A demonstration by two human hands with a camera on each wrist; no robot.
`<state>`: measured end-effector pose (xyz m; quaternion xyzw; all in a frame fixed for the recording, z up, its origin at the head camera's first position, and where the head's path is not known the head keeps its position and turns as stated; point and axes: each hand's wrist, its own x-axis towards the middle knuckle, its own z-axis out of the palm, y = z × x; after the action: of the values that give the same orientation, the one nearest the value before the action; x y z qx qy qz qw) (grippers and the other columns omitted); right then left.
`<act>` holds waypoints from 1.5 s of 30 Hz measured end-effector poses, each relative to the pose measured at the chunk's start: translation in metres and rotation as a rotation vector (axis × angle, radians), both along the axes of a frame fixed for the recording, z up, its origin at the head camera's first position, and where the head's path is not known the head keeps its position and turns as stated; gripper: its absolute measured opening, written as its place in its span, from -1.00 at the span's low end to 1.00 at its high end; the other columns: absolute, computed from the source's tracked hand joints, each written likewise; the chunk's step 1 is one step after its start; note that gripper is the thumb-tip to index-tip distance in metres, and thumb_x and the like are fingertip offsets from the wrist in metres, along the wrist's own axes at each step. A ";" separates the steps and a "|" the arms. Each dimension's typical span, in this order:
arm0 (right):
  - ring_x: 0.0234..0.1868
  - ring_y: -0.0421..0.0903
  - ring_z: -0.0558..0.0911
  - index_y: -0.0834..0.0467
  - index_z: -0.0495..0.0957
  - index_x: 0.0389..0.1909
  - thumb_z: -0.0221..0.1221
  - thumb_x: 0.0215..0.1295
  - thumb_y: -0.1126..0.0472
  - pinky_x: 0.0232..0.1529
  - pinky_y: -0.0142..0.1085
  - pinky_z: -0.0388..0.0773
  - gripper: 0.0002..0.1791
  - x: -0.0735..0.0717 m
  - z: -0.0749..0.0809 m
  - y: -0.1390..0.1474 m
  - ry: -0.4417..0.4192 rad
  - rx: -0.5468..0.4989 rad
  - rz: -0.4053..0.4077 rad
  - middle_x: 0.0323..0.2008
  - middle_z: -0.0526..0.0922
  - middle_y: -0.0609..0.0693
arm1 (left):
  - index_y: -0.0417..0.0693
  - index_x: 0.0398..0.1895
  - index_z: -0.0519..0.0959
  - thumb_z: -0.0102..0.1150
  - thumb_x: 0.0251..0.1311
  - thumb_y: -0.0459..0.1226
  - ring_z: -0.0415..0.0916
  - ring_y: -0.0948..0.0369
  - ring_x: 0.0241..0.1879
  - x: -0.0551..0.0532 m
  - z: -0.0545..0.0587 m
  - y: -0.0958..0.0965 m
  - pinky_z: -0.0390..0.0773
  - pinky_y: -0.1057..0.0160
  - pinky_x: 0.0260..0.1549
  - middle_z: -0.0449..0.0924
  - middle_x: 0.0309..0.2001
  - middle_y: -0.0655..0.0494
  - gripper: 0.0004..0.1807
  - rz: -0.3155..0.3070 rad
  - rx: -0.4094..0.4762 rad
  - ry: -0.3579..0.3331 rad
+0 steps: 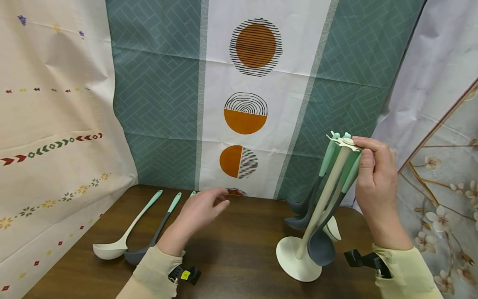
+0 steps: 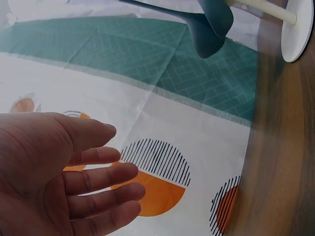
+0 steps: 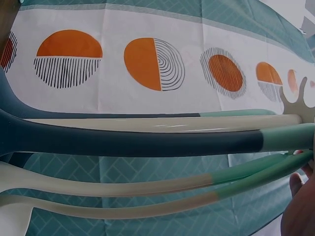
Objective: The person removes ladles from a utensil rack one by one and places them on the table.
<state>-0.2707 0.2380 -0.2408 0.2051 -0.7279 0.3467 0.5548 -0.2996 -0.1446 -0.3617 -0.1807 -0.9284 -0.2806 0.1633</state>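
Observation:
At the right stands a cream utensil stand (image 1: pixel 293 259) with a round base, a tall pole and a hooked top. Dark grey-blue utensils with mint-green handles hang from it, among them a ladle (image 1: pixel 322 248) in front; pale-headed ones (image 3: pixel 15 216) show in the right wrist view. My right hand (image 1: pixel 378 178) grips the stand's top, index finger over the hub and thumb beside a green handle (image 1: pixel 352 172). My left hand (image 1: pixel 203 207) hovers above the table's middle, holding nothing, its fingers loosely extended in the left wrist view.
A white ladle (image 1: pixel 110 250) and a dark ladle (image 1: pixel 160 228) lie at the table's left. Another green handle end (image 1: pixel 192 193) shows behind my left hand. Patterned cloth (image 1: pixel 160 95) hangs along the back, with more cloth at both sides of the wooden table (image 1: pixel 239 249).

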 end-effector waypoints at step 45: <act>0.24 -0.40 0.40 0.25 0.67 0.29 -0.03 0.77 0.21 0.23 -0.38 0.23 -0.62 0.000 -0.001 0.003 -0.004 0.008 0.001 0.22 0.68 -0.16 | 0.00 0.22 0.74 0.38 0.54 -0.20 0.73 0.15 -0.04 0.007 0.011 0.041 0.67 -0.01 0.02 0.79 -0.04 0.23 -0.72 -0.072 0.090 0.071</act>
<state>-0.2705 0.2410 -0.2416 0.2072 -0.7302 0.3446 0.5524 -0.2921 -0.1040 -0.3502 -0.2164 -0.9013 -0.3213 0.1937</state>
